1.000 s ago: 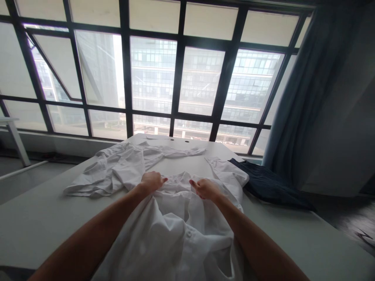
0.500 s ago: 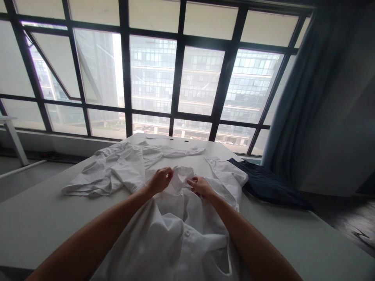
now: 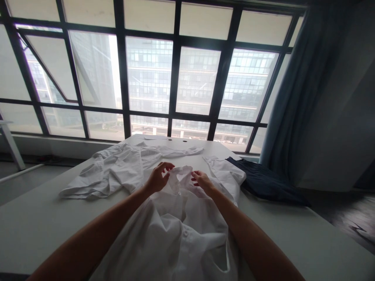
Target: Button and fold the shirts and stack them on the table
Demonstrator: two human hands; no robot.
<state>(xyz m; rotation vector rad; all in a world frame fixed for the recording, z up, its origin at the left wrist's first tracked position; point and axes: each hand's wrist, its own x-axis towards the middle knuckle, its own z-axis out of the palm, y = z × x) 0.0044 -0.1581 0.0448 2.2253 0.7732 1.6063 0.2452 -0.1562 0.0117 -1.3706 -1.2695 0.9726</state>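
Where the shirt (image 3: 178,234) bunches, left hand (image 3: 157,178) and right hand (image 3: 202,182) touch

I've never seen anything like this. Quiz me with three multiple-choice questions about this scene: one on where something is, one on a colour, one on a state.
1. Where is the dark navy cloth?
A) To the right of the white shirt
B) Draped over the window frame
C) Around the shirt's collar

2. What colour is the curtain?
A) Red
B) Blue
C) Yellow

3. What state is the white shirt in?
A) Neatly folded
B) On a hanger
C) Rumpled

Answers:
1. A, since the cloth lies beyond the shirt's right edge.
2. B, since the fabric beside the window shows a dark blue.
3. C, since creases and folds run through its fabric.
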